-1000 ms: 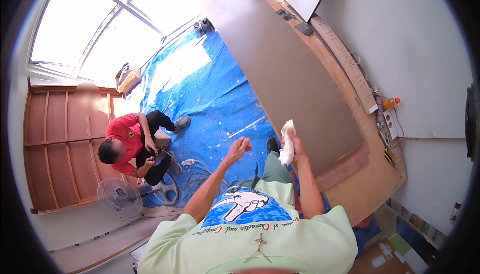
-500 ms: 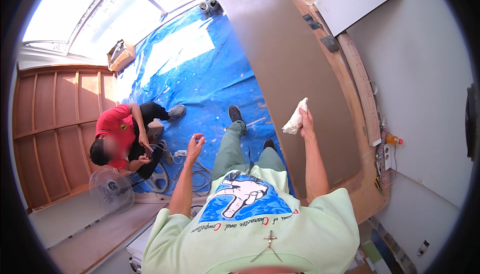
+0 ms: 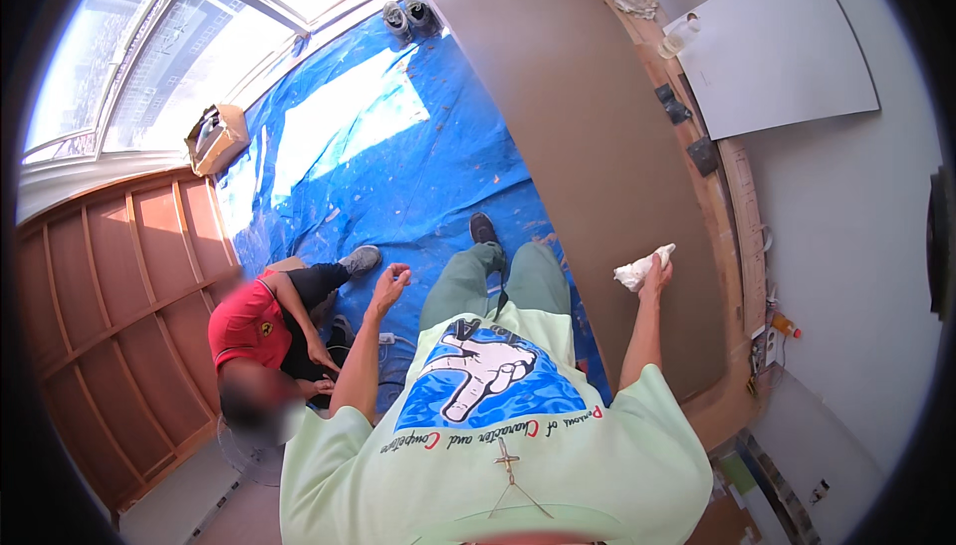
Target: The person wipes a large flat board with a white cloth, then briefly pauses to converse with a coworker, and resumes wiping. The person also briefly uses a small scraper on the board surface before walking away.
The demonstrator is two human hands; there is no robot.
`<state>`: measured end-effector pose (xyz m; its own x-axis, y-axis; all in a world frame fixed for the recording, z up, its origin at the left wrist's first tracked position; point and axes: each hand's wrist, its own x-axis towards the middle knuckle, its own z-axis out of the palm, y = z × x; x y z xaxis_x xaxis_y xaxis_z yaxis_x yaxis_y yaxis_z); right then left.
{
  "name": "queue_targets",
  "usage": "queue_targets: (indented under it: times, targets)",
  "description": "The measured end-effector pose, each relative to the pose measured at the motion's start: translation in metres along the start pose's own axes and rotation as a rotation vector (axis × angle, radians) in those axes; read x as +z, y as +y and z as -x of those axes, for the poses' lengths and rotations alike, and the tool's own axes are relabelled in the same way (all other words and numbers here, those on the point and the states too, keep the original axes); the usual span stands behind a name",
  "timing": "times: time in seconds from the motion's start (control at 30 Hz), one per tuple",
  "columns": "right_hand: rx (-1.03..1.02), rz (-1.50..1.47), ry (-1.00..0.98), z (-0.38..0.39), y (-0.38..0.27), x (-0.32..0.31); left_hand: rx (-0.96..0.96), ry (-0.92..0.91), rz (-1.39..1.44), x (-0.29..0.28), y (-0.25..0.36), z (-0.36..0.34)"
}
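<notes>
My right hand [image 3: 653, 276] grips a crumpled white cloth [image 3: 637, 266] over the long brown panel [image 3: 548, 97] on my right; whether the cloth touches its surface I cannot tell. My left hand [image 3: 391, 286] is held out above the blue sheeting [image 3: 368, 166], fingers loosely bent and apart, with nothing visible in them. My legs, in green trousers, stretch out below my hands, beside the panel's left edge.
A person in red [image 3: 249, 326] sits low at my left, near cables and a fan [image 3: 249, 455]. Behind stands a wooden framed panel [image 3: 119, 286]. A carton [image 3: 214, 141] and shoes [image 3: 408, 17] line the window side. A bottle [image 3: 679, 35] and white board [image 3: 777, 47] are at right.
My right hand and the cloth have moved right, further over the brown panel. My left hand has shifted left and its fingers have loosened from a fist. The person in red bends lower.
</notes>
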<state>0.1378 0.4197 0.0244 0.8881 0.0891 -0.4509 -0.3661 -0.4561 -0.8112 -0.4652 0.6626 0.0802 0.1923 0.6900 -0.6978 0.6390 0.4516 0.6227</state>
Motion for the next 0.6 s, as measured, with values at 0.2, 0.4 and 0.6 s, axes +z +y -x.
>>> queue_targets:
  times: [0.2,0.4,0.6]
  targets:
    - [-0.089,0.302,0.145,-0.070,-0.047,0.105,-0.102,0.004,-0.012,-0.079,0.074,-0.082]
    - [-0.428,0.615,0.235,-0.099,-0.169,0.316,-0.062,0.111,-0.006,-0.117,0.134,-0.133]
    - [-0.654,0.685,-0.926,0.046,-0.226,0.517,-0.092,-0.054,-0.174,-0.109,0.184,-0.173]
